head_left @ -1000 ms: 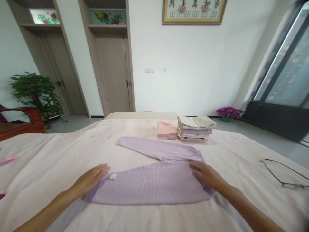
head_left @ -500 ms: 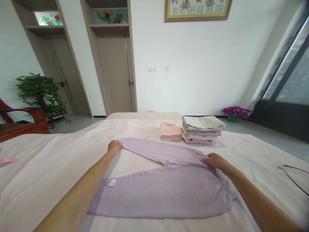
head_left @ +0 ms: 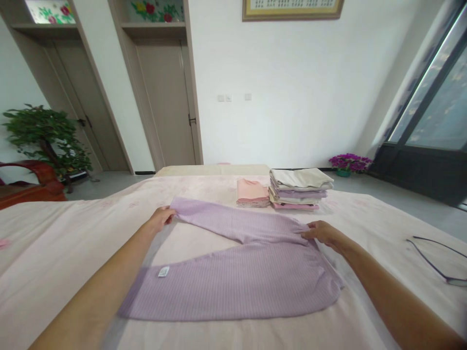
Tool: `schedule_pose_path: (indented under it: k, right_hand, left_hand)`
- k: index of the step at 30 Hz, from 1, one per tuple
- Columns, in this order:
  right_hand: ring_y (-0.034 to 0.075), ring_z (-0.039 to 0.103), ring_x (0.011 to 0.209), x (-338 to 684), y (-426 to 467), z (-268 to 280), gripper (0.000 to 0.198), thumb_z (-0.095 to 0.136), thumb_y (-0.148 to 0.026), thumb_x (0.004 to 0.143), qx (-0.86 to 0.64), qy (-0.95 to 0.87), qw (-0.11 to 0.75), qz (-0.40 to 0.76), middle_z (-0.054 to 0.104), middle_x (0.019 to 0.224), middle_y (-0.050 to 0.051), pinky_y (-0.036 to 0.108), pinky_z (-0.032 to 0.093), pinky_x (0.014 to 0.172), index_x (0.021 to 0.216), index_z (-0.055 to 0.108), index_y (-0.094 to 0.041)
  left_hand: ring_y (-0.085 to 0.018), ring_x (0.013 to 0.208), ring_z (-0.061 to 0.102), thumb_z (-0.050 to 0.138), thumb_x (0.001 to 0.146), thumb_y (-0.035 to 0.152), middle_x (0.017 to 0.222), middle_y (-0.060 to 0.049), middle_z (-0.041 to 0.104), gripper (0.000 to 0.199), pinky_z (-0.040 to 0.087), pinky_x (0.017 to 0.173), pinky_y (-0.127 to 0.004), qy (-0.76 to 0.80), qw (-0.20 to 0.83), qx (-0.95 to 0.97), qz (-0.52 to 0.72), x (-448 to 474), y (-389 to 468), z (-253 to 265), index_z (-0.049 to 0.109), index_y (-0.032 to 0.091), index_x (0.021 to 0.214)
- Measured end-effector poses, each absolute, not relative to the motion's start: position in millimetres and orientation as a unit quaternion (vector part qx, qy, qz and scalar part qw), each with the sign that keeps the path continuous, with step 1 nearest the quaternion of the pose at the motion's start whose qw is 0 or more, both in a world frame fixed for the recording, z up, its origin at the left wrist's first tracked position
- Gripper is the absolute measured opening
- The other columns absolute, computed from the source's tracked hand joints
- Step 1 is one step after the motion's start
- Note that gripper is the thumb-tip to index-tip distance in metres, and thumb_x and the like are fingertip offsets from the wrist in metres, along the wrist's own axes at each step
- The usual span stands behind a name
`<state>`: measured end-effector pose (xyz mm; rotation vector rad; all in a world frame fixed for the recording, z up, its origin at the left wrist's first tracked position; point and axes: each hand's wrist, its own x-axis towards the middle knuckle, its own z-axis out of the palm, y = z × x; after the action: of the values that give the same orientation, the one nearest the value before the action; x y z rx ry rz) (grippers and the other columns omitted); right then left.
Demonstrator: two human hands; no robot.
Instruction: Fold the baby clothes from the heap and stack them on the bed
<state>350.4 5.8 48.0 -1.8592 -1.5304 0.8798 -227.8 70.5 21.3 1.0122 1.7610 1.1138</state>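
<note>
A pair of lilac ribbed pants [head_left: 233, 279] lies spread on the bed, legs to the left and waistband to the right. A small white tag [head_left: 164, 271] shows on the near leg. My left hand [head_left: 163, 218] pinches the cuff of the far leg at its left end. At the far side of the waist, my right hand [head_left: 321, 231] grips the fabric between thumb and fingers, and the cloth puckers there. The near leg lies flat, its cuff partly hidden behind my left forearm.
Behind the pants stand a tall pile of folded clothes [head_left: 301, 187] and a lower pink folded pile [head_left: 251, 192]. Eyeglasses [head_left: 443, 272] rest at the right on the pale bedsheet [head_left: 73, 253]. A bit of pink cloth [head_left: 4, 243] shows at the left edge.
The camera view has shifted slightly, bringing more of the eyeglasses into sight. Both hands keep their hold on the pants, which lie much as before.
</note>
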Motion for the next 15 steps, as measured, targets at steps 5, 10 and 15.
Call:
schedule_pose_path:
  k: [5, 10, 15]
  right_hand:
    - [0.013, 0.058, 0.05, 349.8, -13.3, 51.3, 0.025, 0.073, -0.029, 0.057, -0.679, -0.514, 0.351, 0.389, 0.064, 0.059, 0.001, 0.019, 0.026, 0.037, 0.078, 0.064, -0.018]
    - [0.019, 0.069, 0.073, 357.1, -40.1, 33.0, 0.038, 0.077, -0.027, 0.058, -0.607, -0.475, 0.474, 0.426, 0.072, 0.079, 0.004, 0.026, 0.056, 0.062, 0.093, 0.063, -0.02]
    - [0.03, 0.068, 0.099, 362.3, -62.2, 8.4, 0.037, 0.079, -0.033, 0.058, -0.565, -0.495, 0.513, 0.415, 0.071, 0.111, 0.009, 0.037, 0.059, 0.079, 0.088, 0.061, -0.023]
  left_hand:
    - [-0.009, 0.052, 0.056, 0.071, 0.06, 0.012, 0.059, 0.004, 0.058, 0.022, 0.046, 0.051, -0.019, 0.598, 0.436, 0.397, 0.543, -248.1, 18.0, 44.2, 0.058, 0.016, 0.077]
    - [-0.015, 0.079, 0.064, 0.076, 0.058, 0.015, 0.087, -0.003, 0.065, 0.025, 0.054, 0.073, -0.026, 0.502, 0.496, 0.419, 0.571, -263.5, -59.6, 49.8, 0.053, 0.017, 0.068]
    - [-0.016, 0.079, 0.059, 0.07, 0.059, 0.024, 0.097, -0.002, 0.062, 0.023, 0.048, 0.063, -0.023, 0.496, 0.508, 0.466, 0.528, -270.0, -120.3, 35.1, 0.049, 0.019, 0.066]
